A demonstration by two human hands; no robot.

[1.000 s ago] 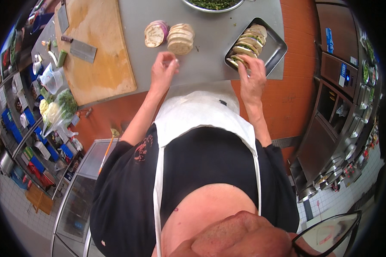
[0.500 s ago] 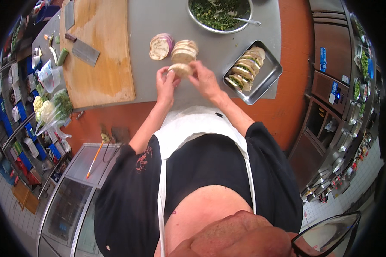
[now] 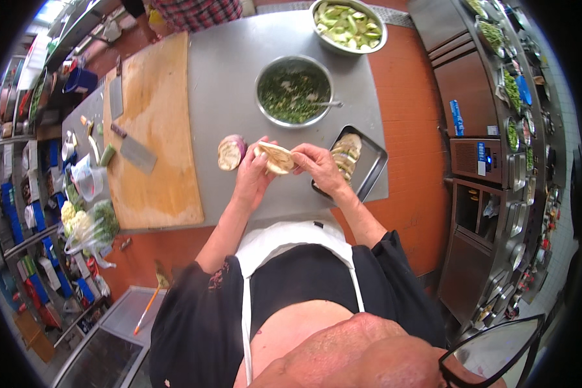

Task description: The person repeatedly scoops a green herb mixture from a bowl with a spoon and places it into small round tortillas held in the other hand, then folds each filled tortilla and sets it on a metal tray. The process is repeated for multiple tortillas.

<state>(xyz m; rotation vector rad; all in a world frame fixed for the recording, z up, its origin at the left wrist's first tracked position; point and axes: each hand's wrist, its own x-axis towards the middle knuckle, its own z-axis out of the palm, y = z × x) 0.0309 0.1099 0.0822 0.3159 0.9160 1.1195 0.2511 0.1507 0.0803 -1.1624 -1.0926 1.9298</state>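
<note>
Kitchen w/ orange-red floor & a grey steel worktable (image 3: 226,77) in the middle. Far left: shelving w/ tubs, bottles & bagged veg, incl. a cauliflower (image 3: 74,223). On the table's left part lies a big wooden cutting board (image 3: 155,129), w/ a cleaver (image 3: 134,150) at its left edge. Just right of the board, a cut aubergine piece (image 3: 231,152) w/ purple skin sits on the steel. Next to it the left hand (image 3: 255,178) is cupped under a pale aubergine slice (image 3: 276,158), fingers curled up around it; the slice is held above the table, near its front edge. Behind the hands, a steel bowl of chopped greens (image 3: 294,90) w/ a spoon in it; farther back, a 2nd bowl w/ pale green veg chunks (image 3: 347,24). Right hand (image 3: 317,167) pinches the slice's right end, thumb & fingers closed on it. Just right of that hand, a metal tray (image 3: 370,169) w/ a row of filled slices at the table's right edge. Far right: steel counters & appliances.
</note>
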